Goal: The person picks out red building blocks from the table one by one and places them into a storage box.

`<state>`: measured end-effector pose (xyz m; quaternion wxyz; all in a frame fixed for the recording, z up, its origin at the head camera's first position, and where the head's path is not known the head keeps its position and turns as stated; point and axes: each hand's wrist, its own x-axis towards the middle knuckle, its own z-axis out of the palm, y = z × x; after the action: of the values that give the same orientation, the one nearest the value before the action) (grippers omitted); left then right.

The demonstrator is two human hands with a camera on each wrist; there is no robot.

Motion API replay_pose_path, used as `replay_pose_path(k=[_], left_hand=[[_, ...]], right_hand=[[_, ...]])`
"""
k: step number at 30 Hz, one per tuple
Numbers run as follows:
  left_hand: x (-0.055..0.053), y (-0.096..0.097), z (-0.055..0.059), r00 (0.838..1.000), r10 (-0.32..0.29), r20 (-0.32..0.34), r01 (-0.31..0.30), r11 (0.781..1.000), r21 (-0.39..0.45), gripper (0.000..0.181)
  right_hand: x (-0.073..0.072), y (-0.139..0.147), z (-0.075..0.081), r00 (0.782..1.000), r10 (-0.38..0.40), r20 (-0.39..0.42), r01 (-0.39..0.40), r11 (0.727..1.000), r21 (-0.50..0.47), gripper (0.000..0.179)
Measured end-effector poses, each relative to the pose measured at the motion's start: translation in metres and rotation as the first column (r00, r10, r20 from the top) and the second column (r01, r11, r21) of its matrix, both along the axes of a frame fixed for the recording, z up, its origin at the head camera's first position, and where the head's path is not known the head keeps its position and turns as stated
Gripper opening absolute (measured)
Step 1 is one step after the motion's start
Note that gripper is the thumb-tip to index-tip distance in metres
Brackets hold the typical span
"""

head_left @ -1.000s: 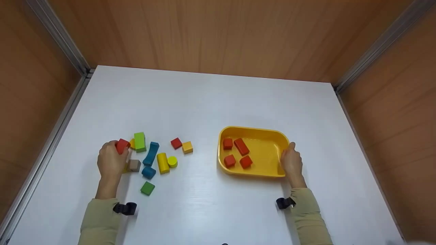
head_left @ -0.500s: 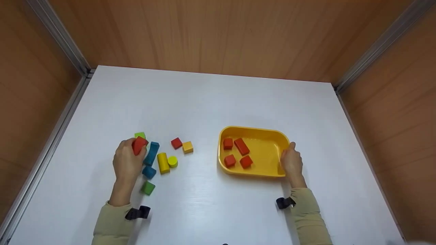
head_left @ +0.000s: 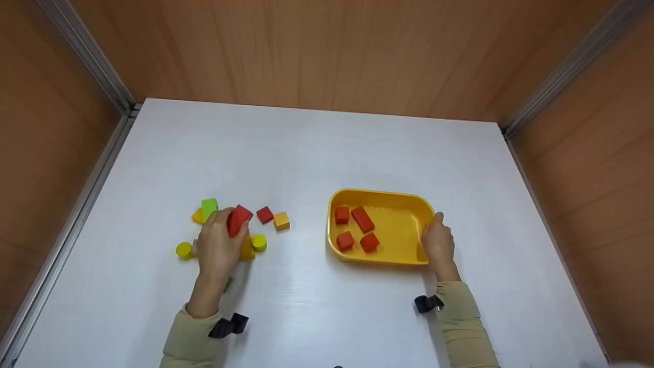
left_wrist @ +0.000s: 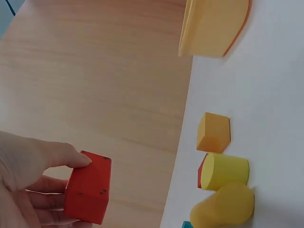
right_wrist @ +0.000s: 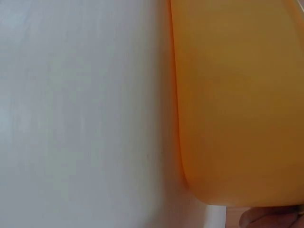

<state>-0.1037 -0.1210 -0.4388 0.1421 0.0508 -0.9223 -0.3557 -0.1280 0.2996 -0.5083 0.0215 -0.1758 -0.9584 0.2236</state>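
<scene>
My left hand [head_left: 218, 250] holds a red block [head_left: 238, 221] between thumb and fingers, raised over the loose blocks. In the left wrist view the thumb presses the top of this red block [left_wrist: 89, 190], with the other fingers beneath it. My right hand [head_left: 438, 245] grips the right end of a yellow tray [head_left: 401, 230], thumb at the rim. Several red blocks [head_left: 363, 220] lie toward the tray's left side. The right wrist view shows the tray's outer wall [right_wrist: 242, 104] and some fingertips [right_wrist: 270, 219] at its corner.
A small red cube [head_left: 264, 214] and a yellow cube [head_left: 281, 221] lie between left hand and tray. Around the left hand are a yellow cylinder [head_left: 259, 243], a light green block [head_left: 208, 207] and a yellow round piece [head_left: 184, 250]. Wooden panels [head_left: 327, 56] enclose the white table.
My left hand has carried the red block rightward across the loose blocks, uncovering the yellow round piece and covering the blue blocks. The right hand and tray have stayed in place.
</scene>
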Motion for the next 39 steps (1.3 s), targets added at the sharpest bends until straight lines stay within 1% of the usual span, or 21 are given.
replay_pose_path(k=[8,15,18,22,26,29,32,36,39], left_hand=[[0.001,0.027,0.006,0.995,-0.066,-0.077,0.067,0.998,0.007,0.037],[0.001,0.047,0.009,0.989,-0.108,-0.102,0.110,0.994,0.015,0.038],[0.000,0.055,0.009,0.986,-0.121,-0.114,0.122,0.993,-0.004,0.036],[0.000,0.067,0.010,0.985,-0.145,-0.093,0.142,0.989,-0.034,0.036],[-0.001,0.081,0.012,0.983,-0.181,-0.032,0.180,0.983,-0.028,0.038],[-0.002,0.090,0.013,0.976,-0.216,-0.008,0.215,0.976,-0.019,0.038],[-0.004,0.099,0.012,0.968,-0.252,-0.018,0.251,0.968,-0.022,0.037],[-0.008,0.110,0.010,0.952,-0.302,-0.047,0.301,0.953,-0.028,0.035],[-0.010,0.118,0.009,0.939,-0.339,-0.050,0.338,0.941,-0.029,0.035]], right_hand=[[0.002,-0.001,0.001,1.000,0.003,-0.009,-0.003,1.000,0.002,0.023],[0.002,-0.001,0.002,1.000,-0.005,0.014,0.005,1.000,-0.005,0.022],[0.001,-0.001,0.002,1.000,-0.005,0.018,0.005,1.000,-0.011,0.023],[0.001,0.000,0.002,1.000,-0.007,0.014,0.007,1.000,-0.007,0.024],[0.001,-0.001,0.002,1.000,-0.003,0.009,0.003,1.000,0.001,0.023],[0.001,-0.002,0.002,1.000,0.004,0.007,-0.004,1.000,0.007,0.022],[0.002,-0.003,0.001,1.000,0.004,0.010,-0.005,1.000,0.018,0.022],[0.001,-0.003,0.000,1.000,-0.003,0.019,0.002,1.000,0.014,0.022],[0.002,-0.003,0.000,1.000,-0.003,0.015,0.003,1.000,0.009,0.022]])
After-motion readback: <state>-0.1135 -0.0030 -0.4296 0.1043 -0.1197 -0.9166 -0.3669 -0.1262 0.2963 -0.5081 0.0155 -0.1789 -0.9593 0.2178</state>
